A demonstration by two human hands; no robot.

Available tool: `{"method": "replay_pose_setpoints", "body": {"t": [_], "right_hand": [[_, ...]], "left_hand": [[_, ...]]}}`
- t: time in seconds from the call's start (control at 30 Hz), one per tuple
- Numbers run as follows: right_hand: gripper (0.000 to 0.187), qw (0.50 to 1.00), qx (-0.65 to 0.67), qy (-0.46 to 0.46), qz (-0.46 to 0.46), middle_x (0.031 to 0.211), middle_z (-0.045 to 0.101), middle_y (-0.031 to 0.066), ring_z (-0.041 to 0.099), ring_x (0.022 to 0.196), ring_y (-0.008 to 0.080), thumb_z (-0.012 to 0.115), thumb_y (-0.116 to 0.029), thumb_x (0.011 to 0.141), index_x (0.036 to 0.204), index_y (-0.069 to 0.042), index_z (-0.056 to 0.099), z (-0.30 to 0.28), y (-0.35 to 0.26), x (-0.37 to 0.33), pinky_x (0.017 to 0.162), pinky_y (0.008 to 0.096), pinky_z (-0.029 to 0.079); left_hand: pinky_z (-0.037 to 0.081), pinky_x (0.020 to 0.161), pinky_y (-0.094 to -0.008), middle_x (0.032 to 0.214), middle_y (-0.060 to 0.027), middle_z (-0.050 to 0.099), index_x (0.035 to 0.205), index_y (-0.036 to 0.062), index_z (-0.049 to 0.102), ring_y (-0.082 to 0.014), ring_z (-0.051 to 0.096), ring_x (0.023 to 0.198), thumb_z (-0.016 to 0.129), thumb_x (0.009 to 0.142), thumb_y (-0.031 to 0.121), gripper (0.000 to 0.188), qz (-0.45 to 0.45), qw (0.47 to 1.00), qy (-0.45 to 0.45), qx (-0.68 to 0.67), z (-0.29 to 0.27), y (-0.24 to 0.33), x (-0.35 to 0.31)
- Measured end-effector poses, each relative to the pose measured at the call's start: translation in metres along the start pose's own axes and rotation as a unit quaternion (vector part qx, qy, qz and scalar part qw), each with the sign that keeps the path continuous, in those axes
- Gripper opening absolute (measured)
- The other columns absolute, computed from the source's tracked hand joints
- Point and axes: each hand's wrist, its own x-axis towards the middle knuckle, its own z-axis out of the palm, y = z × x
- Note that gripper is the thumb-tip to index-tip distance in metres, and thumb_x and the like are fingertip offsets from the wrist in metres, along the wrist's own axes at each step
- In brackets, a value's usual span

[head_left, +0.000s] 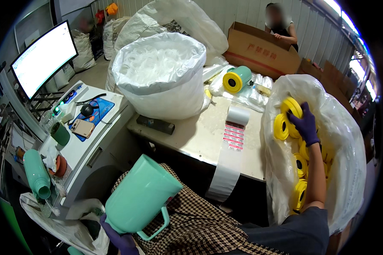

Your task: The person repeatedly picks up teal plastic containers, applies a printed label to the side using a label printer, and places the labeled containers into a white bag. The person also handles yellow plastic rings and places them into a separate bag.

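Observation:
My left hand (118,239), in a purple glove, is closed round the lower end of a mint-green jug (136,197). The jug tilts over my lap, its side handle toward the lower right. My right hand (305,126), also gloved in purple, reaches into a large clear plastic bag (342,148) on the right. Its fingers grip a yellow lid (291,107), ring-shaped with a raised rim. Several more yellow lids (300,165) lie below and beside it in the bag, some showing black centres. Part of the bag's contents is hidden by my right forearm.
On the table, a white sack (166,91) holds translucent rings. A green jug with yellow lid (238,79) lies behind a label roll (238,115). A cardboard box (259,53) stands at the back, a person behind it. Left, a desk holds a phone (82,128) and mouse.

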Motion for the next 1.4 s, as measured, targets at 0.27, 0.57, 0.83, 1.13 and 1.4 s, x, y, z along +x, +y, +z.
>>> {"method": "replay_pose_setpoints", "body": {"t": [0.27, 0.57, 0.83, 1.13, 1.4], "right_hand": [[0.078, 0.769, 0.541, -0.204, -0.273, 0.14, 0.055, 0.018, 0.055, 0.126, 0.027, 0.065, -0.048, 0.096, 0.151, 0.002, 0.041, 0.195, -0.218, -0.12, 0.108, 0.0391, 0.041], [0.075, 0.708, 0.572, -0.237, -0.339, 0.12, 0.064, 0.0142, 0.054, 0.089, 0.0237, 0.039, -0.055, 0.104, 0.147, 0.006, 0.046, 0.219, -0.263, -0.195, 0.085, 0.0362, 0.045], [0.067, 0.718, 0.601, -0.263, -0.233, 0.119, 0.06, 0.0162, 0.059, 0.102, 0.0238, 0.039, -0.045, 0.106, 0.148, 0.006, 0.044, 0.202, -0.232, -0.215, 0.093, 0.0355, 0.046], [0.053, 0.699, 0.609, -0.324, -0.191, 0.149, 0.052, 0.0189, 0.053, 0.133, 0.0265, 0.037, -0.029, 0.11, 0.151, 0.005, 0.04, 0.202, -0.21, -0.211, 0.113, 0.0367, 0.038], [0.051, 0.547, 0.749, -0.372, -0.032, 0.105, 0.059, 0.0055, 0.059, 0.101, 0.0152, 0.037, -0.033, 0.111, 0.157, -0.012, 0.038, 0.214, -0.174, -0.152, 0.1, 0.0299, 0.046]], "left_hand": [[0.047, 0.1, -0.0358, 0.126, -0.0044, 0.06, 0.134, 0.0063, 0.053, -0.0172, 0.058, 0.117, 0.041, 0.11, 0.034, 0.038, 0.058, 0.993, -0.072, 0.073, 0.014, -0.007, -0.011], [0.05, 0.094, -0.0314, 0.117, -0.0035, 0.062, 0.128, 0.0062, 0.054, -0.0128, 0.06, 0.108, 0.04, 0.111, 0.032, 0.035, -0.01, 0.999, 0.011, -0.03, -0.012, 0.025, -0.024], [0.041, 0.1, -0.0352, 0.117, -0.0108, 0.055, 0.124, -0.0006, 0.052, -0.0211, 0.053, 0.112, 0.036, 0.107, 0.035, 0.043, 0.183, 0.939, -0.032, 0.29, -0.008, 0.042, -0.039], [0.04, 0.104, -0.0393, 0.127, -0.0144, 0.054, 0.132, -0.0017, 0.048, -0.0262, 0.052, 0.117, 0.041, 0.104, 0.041, 0.052, 0.233, 0.899, -0.004, 0.37, -0.01, 0.025, -0.061], [0.046, 0.102, -0.0381, 0.134, -0.0136, 0.055, 0.138, 0.0004, 0.044, -0.0244, 0.055, 0.122, 0.053, 0.098, 0.028, 0.049, 0.196, 0.93, -0.071, 0.303, -0.019, 0.011, -0.016]]}}
